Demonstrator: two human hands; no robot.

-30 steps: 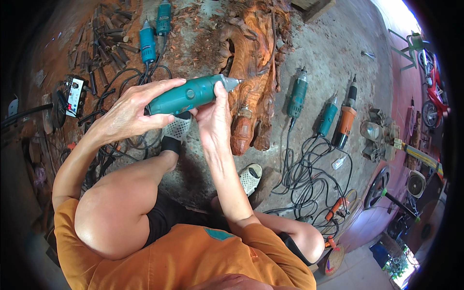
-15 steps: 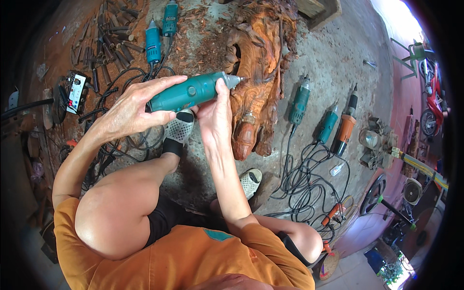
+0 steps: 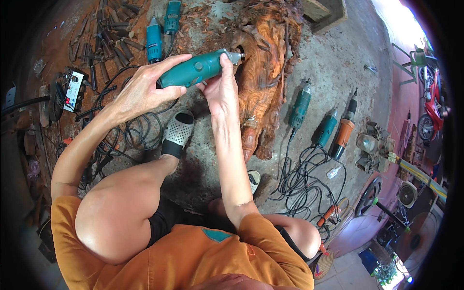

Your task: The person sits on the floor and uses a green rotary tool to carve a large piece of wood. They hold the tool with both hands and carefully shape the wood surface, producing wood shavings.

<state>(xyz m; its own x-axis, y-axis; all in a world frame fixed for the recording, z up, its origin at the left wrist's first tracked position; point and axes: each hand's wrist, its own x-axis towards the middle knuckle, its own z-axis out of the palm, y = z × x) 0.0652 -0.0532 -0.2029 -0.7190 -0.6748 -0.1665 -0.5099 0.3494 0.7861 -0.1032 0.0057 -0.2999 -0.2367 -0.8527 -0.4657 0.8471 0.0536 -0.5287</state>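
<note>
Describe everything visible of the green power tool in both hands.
The green power tool has a rounded, plastic-looking body, a round side cap and a tapered, metallic-looking nose. It points right and slightly up in view. The left hand grips its rear; the right hand supports its front. Whether it touches the carved wood is unclear.

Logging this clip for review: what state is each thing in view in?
Held teal tool: held up, nose rightward; running unclear
Left hand: closed around the tool's rear
Right hand: closed near the tool's nose
Four other teal tools: lying on the floor
Orange-and-black tool: lying unheld
Black cords: loosely tangled
Carved wood: lying down, unheld
White control box: power state unclear
Left shoe: worn
</note>
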